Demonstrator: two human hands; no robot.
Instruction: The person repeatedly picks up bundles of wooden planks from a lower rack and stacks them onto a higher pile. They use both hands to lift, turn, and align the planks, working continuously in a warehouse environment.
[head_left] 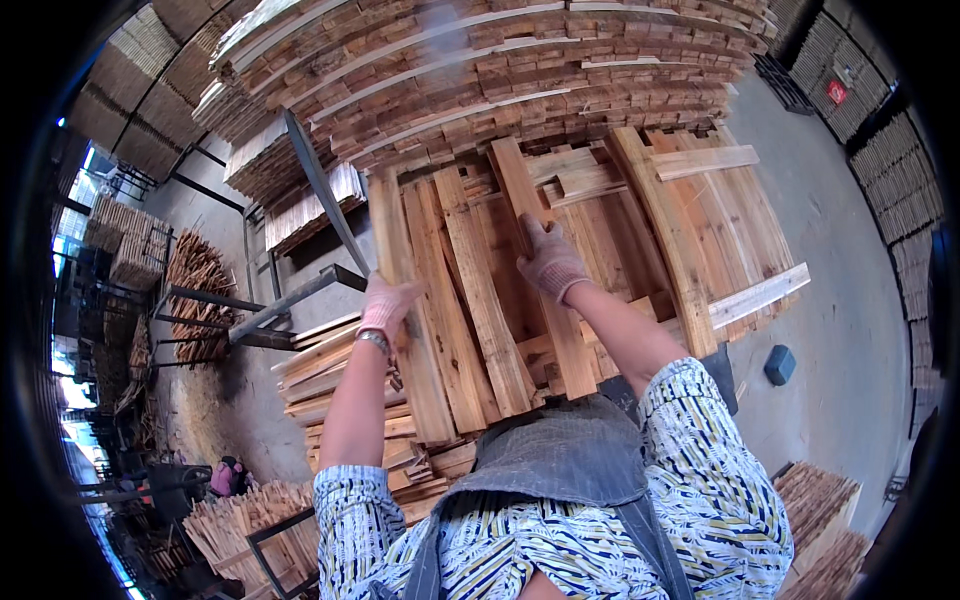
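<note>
Both forearms reach forward from patterned sleeves (705,440) past a grey apron (555,460), elbows bent and set apart, each hand in a pale pink glove. Left hand (390,305), with a band (373,340) at its wrist, closes on the left edge of the left board (412,350), its thumb side turned toward the wood; that board is blurred, and the fingers beneath are hidden. Right hand (552,262), farther forward, grips the middle board (562,335) from above, thumb at its left edge and fingers pointing away over it. The middle board runs lengthwise under the palm, its near end close to the apron and its far end beyond the fingertips. Between the hands lie two more long boards (485,290), roughly parallel. To the right of the right hand, another long board (665,245) slants across the layer of planks (735,220), with a short pale strip (760,295) just beside it. Left of the left hand stands a dark metal frame (325,190). Farther off, a tall lumber stack (500,85) rises behind the boards.
</note>
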